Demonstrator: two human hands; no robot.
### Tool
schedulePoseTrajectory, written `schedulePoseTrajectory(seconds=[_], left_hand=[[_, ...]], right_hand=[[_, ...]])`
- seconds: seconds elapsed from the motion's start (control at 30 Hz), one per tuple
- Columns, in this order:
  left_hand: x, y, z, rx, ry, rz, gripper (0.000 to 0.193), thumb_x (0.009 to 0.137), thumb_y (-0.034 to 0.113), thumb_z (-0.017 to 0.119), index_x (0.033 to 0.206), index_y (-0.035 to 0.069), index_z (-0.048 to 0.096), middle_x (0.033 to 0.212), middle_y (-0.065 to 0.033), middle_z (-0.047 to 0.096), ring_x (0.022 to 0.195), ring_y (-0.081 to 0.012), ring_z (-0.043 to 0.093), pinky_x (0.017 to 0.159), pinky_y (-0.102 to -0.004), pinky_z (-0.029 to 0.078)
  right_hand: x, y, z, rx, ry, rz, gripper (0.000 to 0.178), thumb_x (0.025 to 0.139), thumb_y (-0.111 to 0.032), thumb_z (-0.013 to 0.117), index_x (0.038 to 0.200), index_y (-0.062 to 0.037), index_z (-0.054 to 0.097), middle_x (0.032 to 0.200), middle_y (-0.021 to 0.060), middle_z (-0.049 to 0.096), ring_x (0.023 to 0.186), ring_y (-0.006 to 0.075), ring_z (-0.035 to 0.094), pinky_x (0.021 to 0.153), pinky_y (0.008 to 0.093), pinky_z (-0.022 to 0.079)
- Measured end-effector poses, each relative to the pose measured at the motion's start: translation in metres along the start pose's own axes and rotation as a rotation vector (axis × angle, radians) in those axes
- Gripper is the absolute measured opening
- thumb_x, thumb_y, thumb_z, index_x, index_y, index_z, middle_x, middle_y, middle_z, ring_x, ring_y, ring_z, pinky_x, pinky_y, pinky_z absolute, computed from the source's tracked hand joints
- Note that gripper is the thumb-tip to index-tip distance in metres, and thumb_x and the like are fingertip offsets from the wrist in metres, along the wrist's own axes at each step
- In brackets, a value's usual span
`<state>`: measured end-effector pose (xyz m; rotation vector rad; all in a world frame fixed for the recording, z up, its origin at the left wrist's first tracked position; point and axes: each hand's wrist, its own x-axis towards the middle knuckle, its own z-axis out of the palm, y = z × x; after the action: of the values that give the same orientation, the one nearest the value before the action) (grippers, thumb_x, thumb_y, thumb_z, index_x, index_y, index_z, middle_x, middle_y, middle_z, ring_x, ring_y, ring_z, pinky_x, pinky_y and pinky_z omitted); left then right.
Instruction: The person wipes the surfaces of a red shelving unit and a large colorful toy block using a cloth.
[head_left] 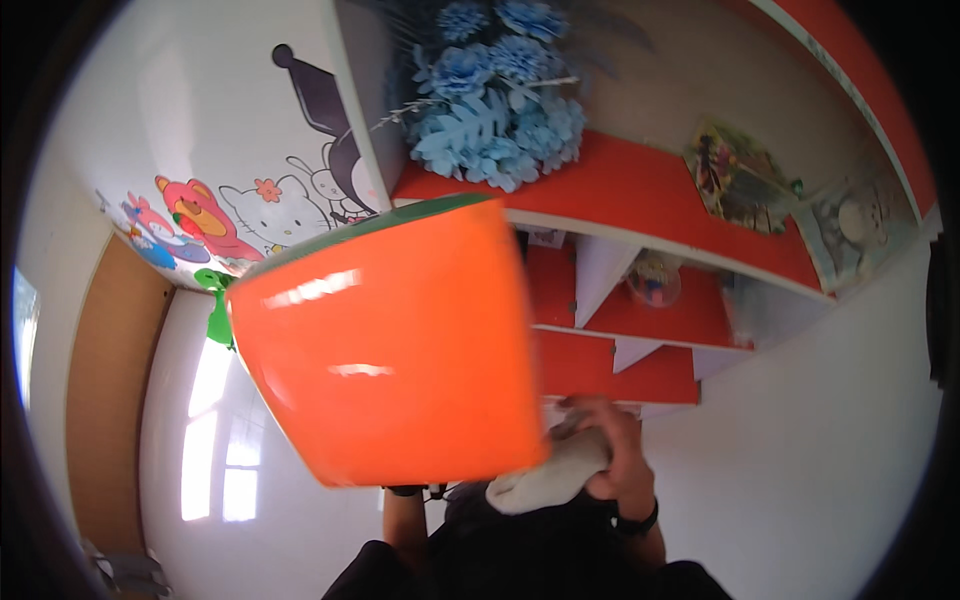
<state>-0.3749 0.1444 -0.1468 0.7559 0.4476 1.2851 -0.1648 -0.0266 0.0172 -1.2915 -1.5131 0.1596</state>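
A large glossy orange tapered object (390,350), with a dark green upper edge and a bright green piece (218,308) at its left, is held up close in front of me. Its full shape and kind do not show. My left forearm (405,525) rises behind its lower edge, and the object hides that hand and its fingers. Just right of the object's lower corner, my right hand (622,455) is closed around a whitish cloth (555,478), slightly blurred. A dark band circles my right wrist.
Ahead stands a white shelf unit with red boards (610,185). It carries blue artificial flowers (500,100), a leafy ornament (738,178) and a clear round container (655,282). Cartoon figures (205,220) decorate the white wall at left, near a brown door-like panel (115,390). Glossy white floor (300,520) reflects window light.
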Motion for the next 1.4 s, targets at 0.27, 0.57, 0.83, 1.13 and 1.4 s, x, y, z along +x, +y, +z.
schedulePoseTrajectory(seconds=[0.27,0.57,0.83,1.13,1.4], left_hand=[[-0.006,-0.022,0.052,0.052,-0.082,0.063,0.079,0.087,0.046,0.063,0.141,-0.001,0.03,0.128,-0.0122,0.048,0.117,-0.02,0.049,0.097,-0.0372,0.044],[0.029,-0.043,0.184,0.248,-0.301,0.353,0.076,0.086,0.039,0.063,0.14,-0.002,0.029,0.128,-0.0134,0.045,0.115,-0.0192,0.047,0.099,-0.0367,0.041],[0.069,-0.08,0.292,0.516,-0.295,0.589,0.043,0.098,0.007,0.052,0.138,-0.004,0.044,0.123,-0.0102,0.057,0.112,-0.0146,0.053,0.099,-0.0281,0.04],[0.082,-0.08,0.319,0.702,-0.182,0.53,0.052,0.088,0.002,0.065,0.137,-0.003,0.05,0.13,-0.0181,0.06,0.121,-0.0251,0.056,0.104,-0.0353,0.041],[0.124,-0.086,0.341,1.144,-0.204,0.853,0.063,0.08,0.01,0.074,0.138,0.003,0.05,0.125,-0.0129,0.064,0.113,-0.0313,0.057,0.109,-0.0463,0.027]], right_hand=[[-0.009,0.006,-0.052,-0.257,0.071,0.158,0.106,0.049,-0.006,0.05,0.153,-0.0099,0.033,0.152,0.0285,0.031,0.078,0.0317,0.067,0.073,0.0345,0.054],[-0.011,0.055,-0.155,-0.422,0.226,0.258,0.087,0.062,0.005,0.049,0.147,-0.0085,0.04,0.136,0.0223,0.049,0.1,0.0392,0.063,0.078,0.0415,0.053],[0.007,0.089,-0.223,-0.397,0.313,0.109,0.074,0.063,0.01,0.044,0.134,-0.0068,0.055,0.116,0.0198,0.058,0.107,0.0398,0.06,0.093,0.0389,0.049],[-0.053,0.105,-0.254,0.172,0.338,0.333,0.039,0.066,0.006,0.048,0.1,0.0021,0.066,0.101,0.01,0.063,0.098,0.0204,0.058,0.092,0.0282,0.043],[-0.011,0.085,-0.273,-0.324,0.328,0.299,0.05,0.08,0.01,0.048,0.128,-0.0033,0.058,0.131,0.011,0.058,0.123,0.0241,0.053,0.108,0.0347,0.036]])
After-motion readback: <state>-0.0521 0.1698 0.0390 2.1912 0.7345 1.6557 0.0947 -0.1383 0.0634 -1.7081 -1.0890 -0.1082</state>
